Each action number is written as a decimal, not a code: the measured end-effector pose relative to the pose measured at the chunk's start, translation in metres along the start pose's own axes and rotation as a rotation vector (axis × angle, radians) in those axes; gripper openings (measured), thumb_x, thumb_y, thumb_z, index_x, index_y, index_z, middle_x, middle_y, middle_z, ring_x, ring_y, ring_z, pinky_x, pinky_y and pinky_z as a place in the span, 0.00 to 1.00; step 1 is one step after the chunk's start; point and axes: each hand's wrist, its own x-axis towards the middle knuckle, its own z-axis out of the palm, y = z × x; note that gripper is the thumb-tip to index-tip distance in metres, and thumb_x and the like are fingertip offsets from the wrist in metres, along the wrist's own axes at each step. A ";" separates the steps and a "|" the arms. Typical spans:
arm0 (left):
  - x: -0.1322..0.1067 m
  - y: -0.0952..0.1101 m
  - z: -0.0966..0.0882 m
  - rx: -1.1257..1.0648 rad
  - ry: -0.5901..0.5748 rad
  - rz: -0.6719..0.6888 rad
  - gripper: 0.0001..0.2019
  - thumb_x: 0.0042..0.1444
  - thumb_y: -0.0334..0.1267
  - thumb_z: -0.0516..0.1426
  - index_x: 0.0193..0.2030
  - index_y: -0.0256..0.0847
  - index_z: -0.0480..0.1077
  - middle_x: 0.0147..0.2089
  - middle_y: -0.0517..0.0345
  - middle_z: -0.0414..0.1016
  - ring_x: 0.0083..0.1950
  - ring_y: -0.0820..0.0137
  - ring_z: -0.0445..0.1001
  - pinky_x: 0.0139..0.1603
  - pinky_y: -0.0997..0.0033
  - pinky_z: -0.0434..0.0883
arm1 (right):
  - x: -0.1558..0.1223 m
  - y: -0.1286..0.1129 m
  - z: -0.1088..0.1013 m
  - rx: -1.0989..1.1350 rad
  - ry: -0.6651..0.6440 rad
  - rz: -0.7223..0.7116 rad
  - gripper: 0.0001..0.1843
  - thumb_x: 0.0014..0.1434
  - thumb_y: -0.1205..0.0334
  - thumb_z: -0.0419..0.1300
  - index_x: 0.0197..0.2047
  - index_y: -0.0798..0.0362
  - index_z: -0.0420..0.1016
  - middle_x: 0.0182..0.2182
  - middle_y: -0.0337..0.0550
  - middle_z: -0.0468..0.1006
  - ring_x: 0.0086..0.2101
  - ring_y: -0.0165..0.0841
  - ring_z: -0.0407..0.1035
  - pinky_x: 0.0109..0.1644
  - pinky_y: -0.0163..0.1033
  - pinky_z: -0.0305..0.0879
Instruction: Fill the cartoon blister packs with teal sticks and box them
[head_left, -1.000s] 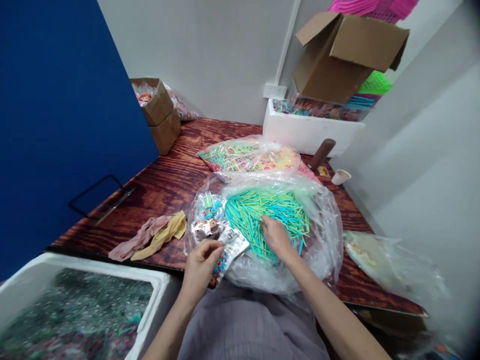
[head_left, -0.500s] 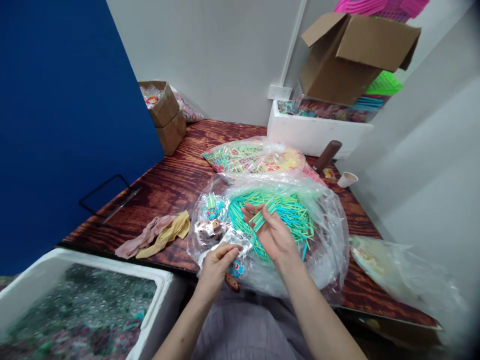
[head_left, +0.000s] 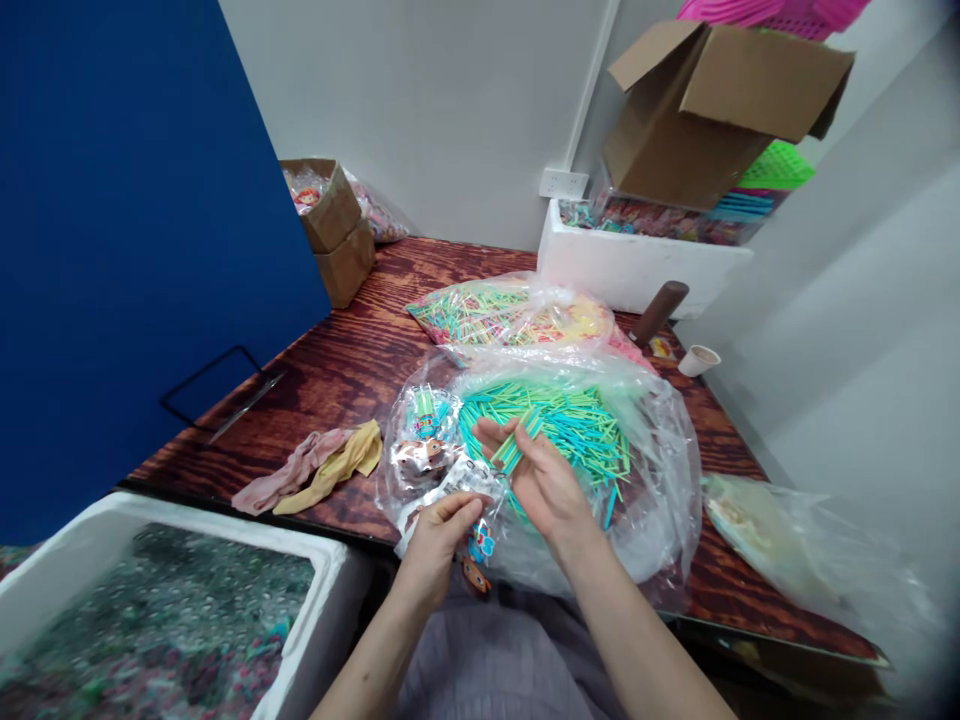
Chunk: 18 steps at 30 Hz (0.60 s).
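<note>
My right hand (head_left: 544, 482) is palm up over an open clear plastic bag (head_left: 660, 470) and pinches a few green and blue sticks (head_left: 516, 442). The bag holds a heap of such sticks (head_left: 577, 425). My left hand (head_left: 439, 535) grips a small printed packet (head_left: 471, 505) at the bag's near edge, just left of my right hand. More small printed packets (head_left: 421, 432) lie inside the bag's left side.
A second bag of mixed coloured sticks (head_left: 499, 310) lies further back on the wooden table (head_left: 337, 360). Rags (head_left: 319, 470) lie to the left. White foam boxes stand at near left (head_left: 180, 520) and far right (head_left: 637, 265), with cardboard boxes (head_left: 330, 225) behind.
My right hand has lifted out of the stick heap with a few sticks, turned palm up and drawn toward the packet in my left hand. The left hand has sunk slightly.
</note>
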 end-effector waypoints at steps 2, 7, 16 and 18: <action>0.000 0.000 0.001 -0.026 0.015 0.004 0.16 0.44 0.48 0.69 0.35 0.39 0.81 0.30 0.57 0.78 0.30 0.71 0.71 0.33 0.74 0.66 | -0.006 0.006 0.000 -0.044 0.023 0.005 0.14 0.53 0.48 0.68 0.33 0.49 0.73 0.40 0.46 0.84 0.50 0.47 0.75 0.59 0.58 0.64; 0.000 0.000 0.000 0.122 0.048 0.179 0.14 0.45 0.47 0.68 0.35 0.40 0.82 0.39 0.53 0.81 0.42 0.63 0.75 0.43 0.69 0.70 | -0.025 0.013 -0.002 -0.270 0.049 0.000 0.15 0.55 0.48 0.66 0.36 0.51 0.77 0.43 0.48 0.83 0.53 0.46 0.71 0.64 0.55 0.57; -0.003 -0.002 0.000 0.038 0.054 0.172 0.15 0.44 0.46 0.68 0.37 0.42 0.81 0.38 0.55 0.82 0.40 0.63 0.77 0.41 0.68 0.72 | -0.047 0.001 -0.002 -0.598 0.013 -0.146 0.25 0.62 0.51 0.60 0.60 0.42 0.63 0.58 0.45 0.72 0.55 0.39 0.68 0.59 0.45 0.62; -0.004 0.001 0.002 0.021 0.046 0.186 0.14 0.44 0.45 0.68 0.38 0.42 0.80 0.40 0.55 0.82 0.42 0.63 0.77 0.45 0.67 0.71 | -0.050 0.002 -0.001 -0.738 -0.003 -0.259 0.13 0.65 0.54 0.56 0.51 0.45 0.70 0.54 0.45 0.74 0.52 0.38 0.69 0.57 0.42 0.62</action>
